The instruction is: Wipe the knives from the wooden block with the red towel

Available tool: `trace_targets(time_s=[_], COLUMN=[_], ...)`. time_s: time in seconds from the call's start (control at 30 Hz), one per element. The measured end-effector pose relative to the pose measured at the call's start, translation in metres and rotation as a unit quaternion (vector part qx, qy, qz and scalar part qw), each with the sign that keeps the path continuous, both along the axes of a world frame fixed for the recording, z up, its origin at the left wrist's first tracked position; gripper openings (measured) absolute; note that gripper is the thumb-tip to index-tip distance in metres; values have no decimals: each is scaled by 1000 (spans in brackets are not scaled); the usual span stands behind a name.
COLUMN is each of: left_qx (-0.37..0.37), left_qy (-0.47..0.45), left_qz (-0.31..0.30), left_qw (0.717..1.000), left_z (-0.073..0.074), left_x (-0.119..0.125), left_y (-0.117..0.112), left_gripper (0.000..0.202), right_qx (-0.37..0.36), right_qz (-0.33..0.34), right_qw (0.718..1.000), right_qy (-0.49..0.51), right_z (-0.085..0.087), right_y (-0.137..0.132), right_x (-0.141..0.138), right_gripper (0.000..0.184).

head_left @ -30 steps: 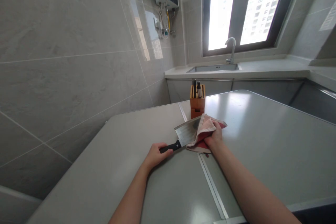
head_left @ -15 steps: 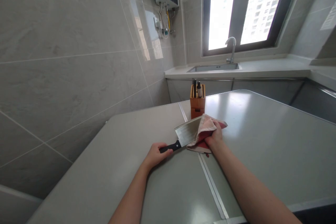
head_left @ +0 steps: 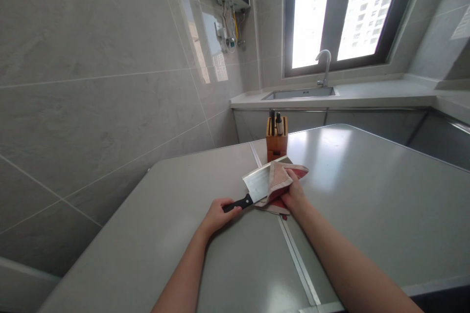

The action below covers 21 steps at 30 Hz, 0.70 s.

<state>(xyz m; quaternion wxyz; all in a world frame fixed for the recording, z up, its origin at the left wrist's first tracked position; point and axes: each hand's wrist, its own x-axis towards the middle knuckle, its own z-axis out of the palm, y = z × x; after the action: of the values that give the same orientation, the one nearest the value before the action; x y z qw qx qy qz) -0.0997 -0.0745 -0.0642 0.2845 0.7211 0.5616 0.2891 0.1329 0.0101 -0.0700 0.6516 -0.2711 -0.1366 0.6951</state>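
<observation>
The left hand point(head_left: 220, 216) clenches the cleaver point(head_left: 257, 182) by its handle, blade angled toward the knife block point(head_left: 276, 139), and the right hand point(head_left: 294, 194) grasps a cloth point(head_left: 281, 181) over the blade.

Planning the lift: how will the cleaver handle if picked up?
The cleaver probably feels blade-heavy: its broad steel blade dwarfs the black handle in the left hand. The smooth steel may be slippery, and the cloth under the right hand could slide on it.

cleaver point(head_left: 257, 183): silver blade, black handle. dish towel point(head_left: 279, 181): dusty pink, red patches, pale trim. knife block point(head_left: 276, 143): orange-brown wood, visible grain.
</observation>
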Motion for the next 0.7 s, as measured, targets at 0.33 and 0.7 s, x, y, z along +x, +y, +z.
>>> trace_targets(time_s=[0.33,0.7], left_qx=[3,10], left_qy=[-2,-1], left_qz=[5,6], left_qw=[1000,1000], left_z=[-1,-1], left_x=[0,0], left_y=[0,0], left_gripper=[42,41], right_qx=[6,3], right_qz=[1,26], right_qw=[1000,999], right_qy=[-18,-30], right_z=[-7,-4], right_y=[0,-7], right_x=[-8,-10], right_gripper=[13,12])
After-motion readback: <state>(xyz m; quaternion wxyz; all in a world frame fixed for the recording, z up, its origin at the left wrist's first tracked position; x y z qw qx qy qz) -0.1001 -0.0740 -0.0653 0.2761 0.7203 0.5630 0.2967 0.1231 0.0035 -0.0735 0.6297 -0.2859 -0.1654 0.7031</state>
